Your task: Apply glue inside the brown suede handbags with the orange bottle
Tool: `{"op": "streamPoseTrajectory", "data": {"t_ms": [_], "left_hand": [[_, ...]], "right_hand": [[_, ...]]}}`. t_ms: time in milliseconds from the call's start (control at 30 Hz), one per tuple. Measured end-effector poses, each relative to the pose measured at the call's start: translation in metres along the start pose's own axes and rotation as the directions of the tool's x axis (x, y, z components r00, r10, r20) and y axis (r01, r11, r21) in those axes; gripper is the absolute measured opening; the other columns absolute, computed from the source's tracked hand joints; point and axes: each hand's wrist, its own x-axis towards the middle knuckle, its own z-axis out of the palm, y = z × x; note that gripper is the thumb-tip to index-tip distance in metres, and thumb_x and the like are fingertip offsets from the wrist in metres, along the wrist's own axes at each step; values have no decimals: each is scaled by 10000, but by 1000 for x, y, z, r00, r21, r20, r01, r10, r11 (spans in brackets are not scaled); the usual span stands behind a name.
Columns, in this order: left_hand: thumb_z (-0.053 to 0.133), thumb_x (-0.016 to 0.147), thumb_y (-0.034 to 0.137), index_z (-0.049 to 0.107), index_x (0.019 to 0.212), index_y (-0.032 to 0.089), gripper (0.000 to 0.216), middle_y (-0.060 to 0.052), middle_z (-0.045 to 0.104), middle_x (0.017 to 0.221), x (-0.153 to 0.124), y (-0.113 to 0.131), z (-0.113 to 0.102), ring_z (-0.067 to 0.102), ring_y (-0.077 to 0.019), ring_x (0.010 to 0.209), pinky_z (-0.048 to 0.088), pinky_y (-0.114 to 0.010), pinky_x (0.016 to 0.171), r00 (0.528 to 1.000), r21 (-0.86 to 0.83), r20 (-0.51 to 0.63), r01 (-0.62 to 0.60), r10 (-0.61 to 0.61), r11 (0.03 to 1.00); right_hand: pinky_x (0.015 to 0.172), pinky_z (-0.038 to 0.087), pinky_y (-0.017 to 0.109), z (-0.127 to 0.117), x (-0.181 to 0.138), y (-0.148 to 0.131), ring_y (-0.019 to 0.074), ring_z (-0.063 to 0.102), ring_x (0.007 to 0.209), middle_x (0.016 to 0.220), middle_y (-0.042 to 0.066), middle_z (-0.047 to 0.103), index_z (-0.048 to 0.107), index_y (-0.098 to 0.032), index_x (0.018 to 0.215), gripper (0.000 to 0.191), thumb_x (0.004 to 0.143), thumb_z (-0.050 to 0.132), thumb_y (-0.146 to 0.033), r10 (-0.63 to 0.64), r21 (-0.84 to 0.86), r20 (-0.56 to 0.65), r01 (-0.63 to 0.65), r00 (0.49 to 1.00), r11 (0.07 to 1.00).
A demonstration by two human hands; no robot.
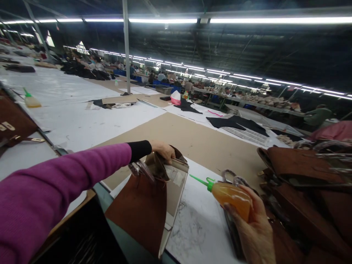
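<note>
My left hand (162,149), at the end of a purple sleeve with a black cuff, grips the top edge of a brown leather bag (143,205) standing on the table in front of me. A clear-wrapped handle (140,169) curls at the bag's mouth just below my fingers. My right hand (254,227) is closed round an amber glue bottle (233,200). Its green nozzle (202,181) points left toward the bag. The bottle is held low at the lower right, apart from the bag.
A stack of brown bags (305,172) lies at the right. Another brown bag (13,123) and a second glue bottle (30,101) sit at the far left. Black fabric pieces (233,123) lie on the long tan and white table (187,135). Other workers sit far behind.
</note>
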Motion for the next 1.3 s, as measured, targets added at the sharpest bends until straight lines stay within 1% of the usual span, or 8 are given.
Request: {"op": "streamPoseTrajectory", "data": {"t_ms": [67,167,367,667,833,967,1133,1300], "left_hand": [[650,592,216,713,711,206,135,30,653,646,7,-5,5,549,-143,662,360,-223,569,1000,-36,16,-7,7,999],[656,587,233,708,700,208,128,40,642,625,15,-9,11,540,-139,648,354,-222,557,999,-67,42,-22,24,997],[647,607,231,710,723,209,133,40,628,608,20,-13,11,522,-140,618,355,-243,565,994,-95,93,-40,48,995],[641,616,222,712,719,211,126,33,620,609,17,-10,9,514,-150,607,376,-267,592,995,-75,94,-37,44,997],[626,646,247,713,778,194,167,22,628,631,15,-8,8,519,-144,611,367,-256,573,992,-38,116,-44,48,998],[614,660,258,715,843,183,222,16,642,676,19,-10,8,530,-146,649,378,-246,580,988,-10,144,-61,61,998],[613,670,251,715,875,179,240,16,659,722,21,-10,9,545,-142,692,392,-228,596,985,24,160,-75,71,997],[611,678,233,718,863,173,222,14,652,702,19,-5,8,546,-142,677,400,-237,606,986,50,156,-71,62,996]], "right_hand": [[994,319,368,3,3,3,279,528,1050,1196,41,561,504,-238,1230,631,706,773,-464,-35,-53,10,36,999,998],[994,318,403,5,8,9,289,536,1039,1179,51,568,491,-236,1237,644,703,781,-451,-47,-18,24,47,999,999],[1008,287,471,3,12,12,312,516,1055,1196,62,551,502,-237,1231,623,715,774,-457,-68,-73,36,71,997,995],[948,336,339,10,19,10,244,510,1032,1202,32,522,526,-249,1186,495,767,744,-399,-177,-65,86,183,980,981],[918,361,346,12,19,8,241,508,1004,1173,27,519,547,-252,1160,436,784,732,-373,-257,-82,97,265,962,961],[855,427,352,10,15,11,254,520,978,1147,34,537,560,-265,1146,404,791,720,-370,-296,-109,148,313,944,943],[863,433,376,6,16,16,269,537,970,1137,33,549,571,-288,1139,411,780,731,-406,-288,-144,140,307,947,941],[872,410,331,6,23,14,248,525,998,1168,20,539,553,-298,1163,431,789,735,-414,-277,-133,114,291,954,947]]}}
